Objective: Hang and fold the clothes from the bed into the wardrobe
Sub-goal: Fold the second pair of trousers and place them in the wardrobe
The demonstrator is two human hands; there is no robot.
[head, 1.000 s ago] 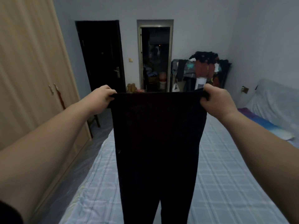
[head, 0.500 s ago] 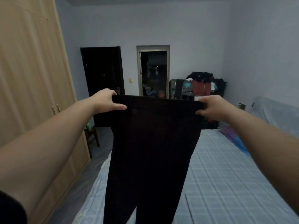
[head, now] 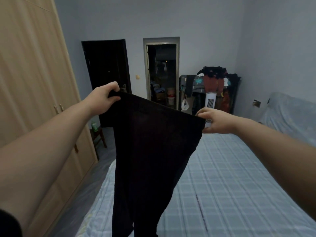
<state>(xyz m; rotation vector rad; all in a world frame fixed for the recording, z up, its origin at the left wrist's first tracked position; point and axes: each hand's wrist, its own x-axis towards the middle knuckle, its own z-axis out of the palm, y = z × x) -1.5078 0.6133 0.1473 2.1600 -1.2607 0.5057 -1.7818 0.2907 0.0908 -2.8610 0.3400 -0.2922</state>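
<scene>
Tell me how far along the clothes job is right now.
Done: no clothes lie on the visible bed. In hand: left hand and right hand hold black trousers by the waistband. Left: fold or hang them; the wardrobe doors are shut.

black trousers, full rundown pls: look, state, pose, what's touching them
The black trousers are a dark, thin, soft-looking fabric with no visible pattern. They hang in the air by the waistband, which is stretched flat and slants down toward the right. The left hand pinches the higher corner, the right hand the lower one. Two legs hang down over the checked bed, splitting near the bottom edge of the frame; the hems are out of view. Whether the legs touch the bed cannot be told.
</scene>
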